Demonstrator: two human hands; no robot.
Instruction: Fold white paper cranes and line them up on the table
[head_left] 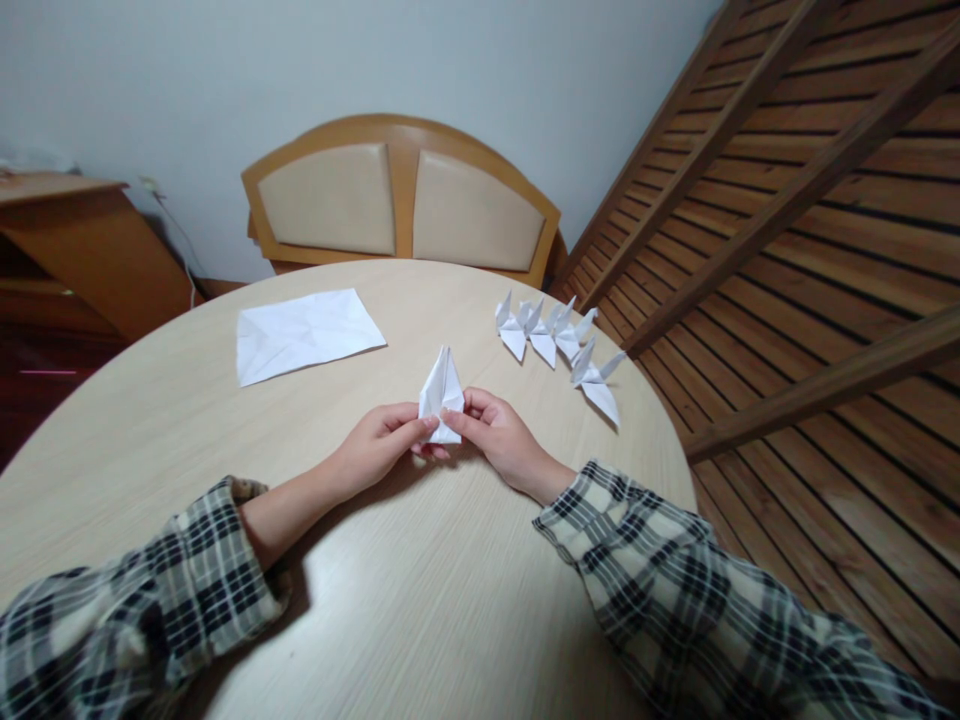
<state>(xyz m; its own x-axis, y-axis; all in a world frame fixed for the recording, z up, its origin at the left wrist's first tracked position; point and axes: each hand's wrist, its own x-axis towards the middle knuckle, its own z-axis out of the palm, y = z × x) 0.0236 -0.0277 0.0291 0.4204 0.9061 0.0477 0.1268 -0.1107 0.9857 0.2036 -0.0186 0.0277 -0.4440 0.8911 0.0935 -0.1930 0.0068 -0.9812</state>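
Between my two hands is a small piece of folded white paper (438, 388), its narrow point facing away from me and its wider end toward me. My left hand (386, 440) pinches its lower left side, with the thumb on top and fingers underneath. On the other side, my right hand (499, 435) grips the right edge, its thumb pressing on the paper's face. Several finished white paper cranes (598, 390) stand to the right, beyond my right hand. A flat, creased white sheet of paper (307, 335) lies at the far left of the hands.
All of this is on a round, light wooden table (420, 600). Behind it stands a wooden headboard (401, 190) with cream panels, against a pale wall. A slatted wooden structure (810, 240) rises on the right, and a brown cabinet (82, 250) stands at the left.
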